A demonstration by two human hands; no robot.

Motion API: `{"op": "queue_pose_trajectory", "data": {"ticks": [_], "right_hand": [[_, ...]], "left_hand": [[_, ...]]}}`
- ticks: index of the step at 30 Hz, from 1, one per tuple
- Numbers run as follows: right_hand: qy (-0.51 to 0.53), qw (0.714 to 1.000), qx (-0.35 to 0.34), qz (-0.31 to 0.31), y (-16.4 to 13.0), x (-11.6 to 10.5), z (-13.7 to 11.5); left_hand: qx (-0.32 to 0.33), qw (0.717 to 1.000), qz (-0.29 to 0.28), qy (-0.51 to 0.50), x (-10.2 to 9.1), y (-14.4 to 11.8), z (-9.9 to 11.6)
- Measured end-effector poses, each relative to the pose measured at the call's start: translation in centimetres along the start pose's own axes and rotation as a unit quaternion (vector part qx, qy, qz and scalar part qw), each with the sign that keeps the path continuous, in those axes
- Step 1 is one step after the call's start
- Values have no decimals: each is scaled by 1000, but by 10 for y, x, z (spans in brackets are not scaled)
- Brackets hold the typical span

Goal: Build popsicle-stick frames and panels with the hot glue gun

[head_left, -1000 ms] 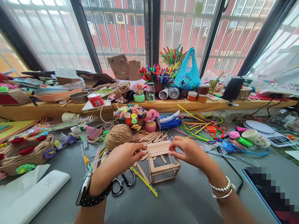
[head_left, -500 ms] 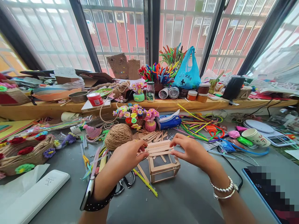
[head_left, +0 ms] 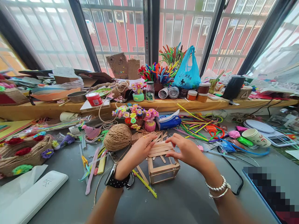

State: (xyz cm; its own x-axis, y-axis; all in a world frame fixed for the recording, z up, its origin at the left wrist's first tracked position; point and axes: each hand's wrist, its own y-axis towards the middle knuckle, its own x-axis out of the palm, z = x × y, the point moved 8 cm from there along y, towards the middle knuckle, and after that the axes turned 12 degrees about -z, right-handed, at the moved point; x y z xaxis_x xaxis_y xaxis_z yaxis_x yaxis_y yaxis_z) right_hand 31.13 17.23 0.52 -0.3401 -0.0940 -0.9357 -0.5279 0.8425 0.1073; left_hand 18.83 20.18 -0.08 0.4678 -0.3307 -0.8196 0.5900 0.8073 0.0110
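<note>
Sitting right between the two hands is a little wooden box (head_left: 163,169) on the table (head_left: 182,202), with flat sticks (head_left: 160,149) across the far part of its top. Those run roughly left to right: left hand (head_left: 137,152) over one end, right hand (head_left: 188,151) at the other, neither clearly nearer. Hands are apart, fingers curled; can't tell if either's actually pinching tbh.

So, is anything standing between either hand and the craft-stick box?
Nothing visible does: the left hand and right hand are at opposite sides of the craft-stick box, by its top. The twine ball sits off to the left, not in between.
</note>
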Motion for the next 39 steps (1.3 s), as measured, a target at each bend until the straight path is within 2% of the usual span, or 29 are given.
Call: {"op": "queue_pose_trajectory", "data": {"ticks": [8, 26, 31, 33, 36, 37, 39], "right_hand": [[-2, 1000, 10, 21, 1, 0, -1], [8, 999, 31, 8, 3, 2, -7], [37, 999, 18, 15, 2, 0, -5], [52, 998, 22, 39, 1, -6, 2], [82, 984, 88, 130, -5, -19, 26], [89, 978, 120, 148, -7, -20, 35], [90, 971, 171, 138, -7, -16, 48]], "left_hand": [[19, 987, -19, -159, 10, 11, -11], [20, 984, -18, -174, 14, 13, -10], [26, 982, -26, -183, 14, 12, -12], [27, 983, -27, -180, 9, 9, -14], [2, 989, -23, -144, -6, -2, -20], [-21, 994, -17, -110, -13, -7, -22], [-108, 994, -18, 6, -23, -17, -29]]}}
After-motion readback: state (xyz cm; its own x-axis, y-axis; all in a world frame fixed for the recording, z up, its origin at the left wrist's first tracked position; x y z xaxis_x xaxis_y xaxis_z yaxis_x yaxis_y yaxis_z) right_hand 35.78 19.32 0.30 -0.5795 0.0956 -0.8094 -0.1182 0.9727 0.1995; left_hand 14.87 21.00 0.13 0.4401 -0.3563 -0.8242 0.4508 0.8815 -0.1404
